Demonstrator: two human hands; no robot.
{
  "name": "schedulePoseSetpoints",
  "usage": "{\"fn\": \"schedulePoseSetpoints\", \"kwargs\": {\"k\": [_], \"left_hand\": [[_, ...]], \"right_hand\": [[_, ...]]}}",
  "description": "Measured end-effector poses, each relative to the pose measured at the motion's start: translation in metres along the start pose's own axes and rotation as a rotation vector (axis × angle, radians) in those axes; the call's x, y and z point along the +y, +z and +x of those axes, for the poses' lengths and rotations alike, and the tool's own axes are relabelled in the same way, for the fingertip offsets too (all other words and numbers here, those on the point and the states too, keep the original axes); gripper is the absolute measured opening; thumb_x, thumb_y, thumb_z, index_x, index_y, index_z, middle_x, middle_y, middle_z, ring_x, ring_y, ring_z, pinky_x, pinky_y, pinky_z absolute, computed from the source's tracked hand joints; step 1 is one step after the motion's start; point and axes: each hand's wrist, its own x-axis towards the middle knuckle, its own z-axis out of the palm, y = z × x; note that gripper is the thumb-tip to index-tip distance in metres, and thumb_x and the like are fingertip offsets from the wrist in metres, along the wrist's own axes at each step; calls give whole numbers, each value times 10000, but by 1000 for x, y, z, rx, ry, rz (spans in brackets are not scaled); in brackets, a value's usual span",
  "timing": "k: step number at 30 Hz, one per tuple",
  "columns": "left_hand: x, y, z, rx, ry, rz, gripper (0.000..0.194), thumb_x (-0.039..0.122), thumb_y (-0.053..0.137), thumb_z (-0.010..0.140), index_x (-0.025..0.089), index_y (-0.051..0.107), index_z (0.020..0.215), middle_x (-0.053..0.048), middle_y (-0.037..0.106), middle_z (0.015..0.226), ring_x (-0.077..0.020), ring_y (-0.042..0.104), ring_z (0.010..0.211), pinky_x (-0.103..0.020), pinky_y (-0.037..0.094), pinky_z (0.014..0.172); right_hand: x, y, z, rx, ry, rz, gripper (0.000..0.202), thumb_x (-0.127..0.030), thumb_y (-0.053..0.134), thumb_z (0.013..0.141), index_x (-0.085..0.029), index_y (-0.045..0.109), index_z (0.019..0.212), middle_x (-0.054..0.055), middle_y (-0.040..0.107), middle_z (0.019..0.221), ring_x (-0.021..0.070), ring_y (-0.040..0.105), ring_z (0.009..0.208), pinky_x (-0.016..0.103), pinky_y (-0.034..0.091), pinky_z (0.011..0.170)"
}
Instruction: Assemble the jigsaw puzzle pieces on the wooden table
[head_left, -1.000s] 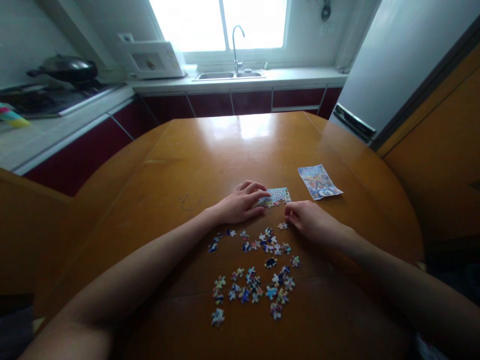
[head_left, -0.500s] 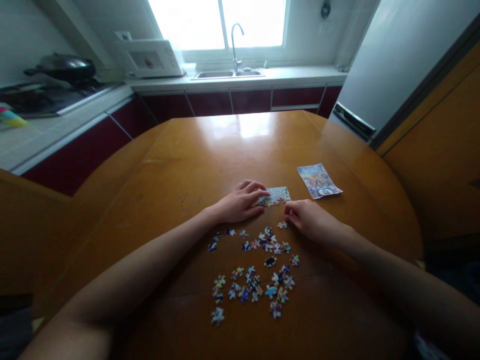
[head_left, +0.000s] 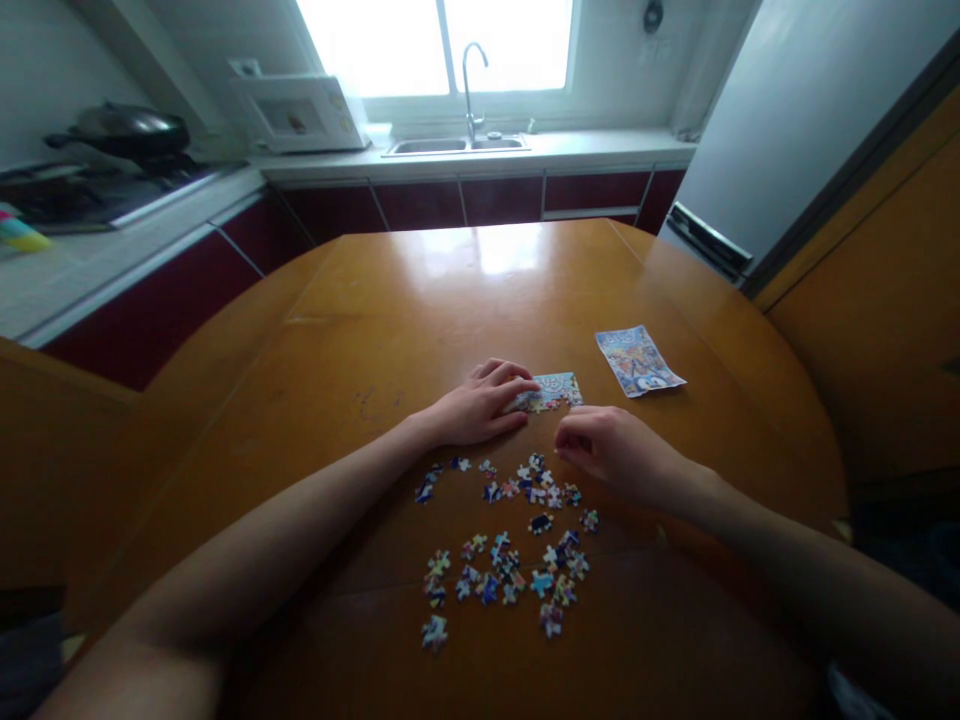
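My left hand [head_left: 491,402] lies flat with its fingers apart. Its fingertips rest on the left part of a partly joined jigsaw puzzle [head_left: 556,386], covering that end. Just below the puzzle's right side, my right hand [head_left: 606,445] is closed in a pinch at the tabletop. A loose puzzle piece is at its fingertips, almost wholly hidden by them. Nearer to me, many loose puzzle pieces [head_left: 541,485] are scattered in clusters, among them a dark piece [head_left: 540,523] and a light blue piece [head_left: 541,583].
A creased picture sheet [head_left: 639,360] lies right of the puzzle on the wooden table [head_left: 420,310]. Beyond the table's far edge are a counter with a sink [head_left: 431,147], a microwave [head_left: 300,113] and a wok [head_left: 131,132]. A fridge [head_left: 810,120] stands at the right.
My right hand has shifted slightly left and toward me from the puzzle's right edge. Its fingers now cover the loose piece that lay there. My left hand has stayed in place.
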Motion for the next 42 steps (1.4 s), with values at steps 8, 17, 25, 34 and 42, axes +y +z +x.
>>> {"fn": "schedulePoseSetpoints", "kwargs": {"k": [8,17,25,34,42], "left_hand": [[-1,1,0,2,7,1,410,404,565,973,305,545,1370,-81,535,1355,-289,430,1277,-502,355,1140],[-1,0,0,7,12,-5,419,407,573,972,305,549,1378,-81,543,1349,-294,437,1279,-509,357,1138],[-2,1,0,19,31,5,413,394,586,970,303,553,1372,-85,554,1339,-291,451,1269,-514,373,1128],[-3,2,0,15,42,17,414,409,575,980,285,548,1374,-93,551,1340,-291,451,1265,-520,376,1128],[-2,1,1,24,45,4,414,401,580,974,295,555,1374,-95,557,1330,-292,456,1263,-522,378,1124]], "right_hand": [[-7,-6,-3,-67,-75,16,125,-131,643,888,-191,729,821,17,662,827,114,560,705,240,404,665],[-17,-11,-8,-312,-338,0,130,-131,622,918,-196,710,846,23,643,879,137,589,804,252,437,737],[-22,-14,-14,-474,-401,-13,126,-148,618,917,-194,708,842,30,685,883,138,613,798,240,438,729],[-32,-8,-25,-553,-432,-143,94,-187,612,928,-199,695,885,30,716,929,176,650,821,273,434,711],[-34,-2,-28,-557,-437,-163,129,-138,579,935,-174,696,895,54,709,956,171,643,782,282,415,659]]}}
